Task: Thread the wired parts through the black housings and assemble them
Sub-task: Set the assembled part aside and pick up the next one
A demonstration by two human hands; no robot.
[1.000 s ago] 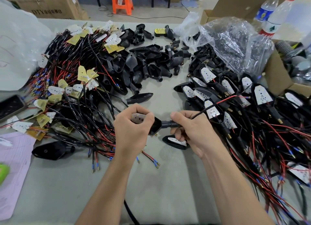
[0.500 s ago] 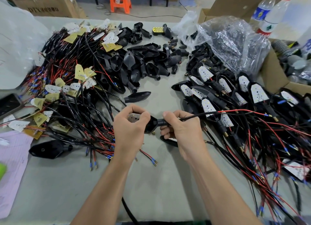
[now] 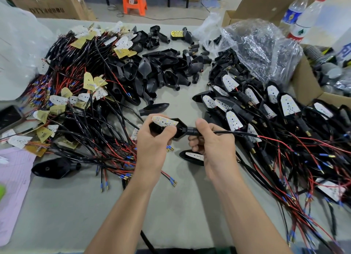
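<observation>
Hold black housing point(image 3: 179, 130) firm in curled left grip point(image 3: 155, 143) — pull wire point(image 3: 237, 133) straight with right grip point(image 3: 214, 149) pinching it beside housing.

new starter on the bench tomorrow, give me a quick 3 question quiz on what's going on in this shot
1. True or false: the left hand holds a black housing with a white LED board at its open face.
2. Where do the empty housings lie? A: at the table's near edge. B: between the loose wired boards and the finished units. C: inside a cardboard box.
3. Fill in: the right hand pinches the housing's ___, where the black cable comes out.

Key: 1 true; 2 B; 3 stem.
</observation>
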